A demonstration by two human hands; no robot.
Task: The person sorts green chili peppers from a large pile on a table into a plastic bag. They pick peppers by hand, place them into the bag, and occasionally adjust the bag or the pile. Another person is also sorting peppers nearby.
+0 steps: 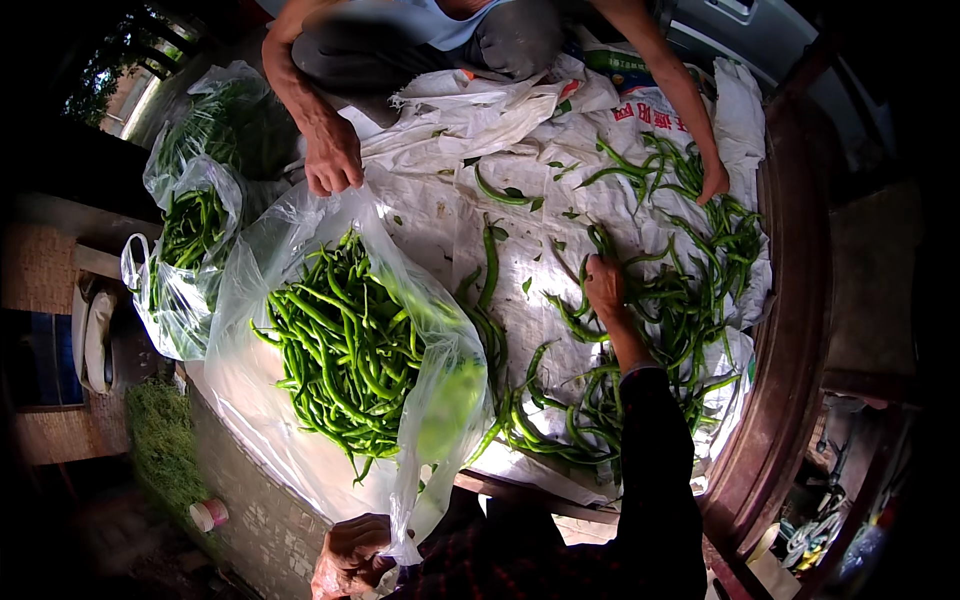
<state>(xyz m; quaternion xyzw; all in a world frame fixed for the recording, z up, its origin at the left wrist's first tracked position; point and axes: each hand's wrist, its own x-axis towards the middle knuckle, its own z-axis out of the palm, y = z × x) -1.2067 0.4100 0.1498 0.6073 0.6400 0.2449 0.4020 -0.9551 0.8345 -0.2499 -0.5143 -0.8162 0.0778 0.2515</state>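
A clear plastic bag (455,400) lies wide-mouthed, heaped with long green chili peppers (345,345). My left hand (352,553) is closed on the gathered near edge of this bag. Over the white sack sheet (430,235), my right hand (606,287) is closed, with a green chili pepper (600,238) showing at its fingertips. More loose peppers (690,310) lie around and to the right of it. Across from me, a person's hand (333,160) grips the bag's far edge. That person's other hand (713,184) touches peppers at the far right.
Filled clear bags of peppers (195,225) stand at the left. A dark red rail (790,330) borders the sheet on the right. Below on the left are a grassy patch (165,440) and a pink-and-white tub (208,514). The other person sits at the far side.
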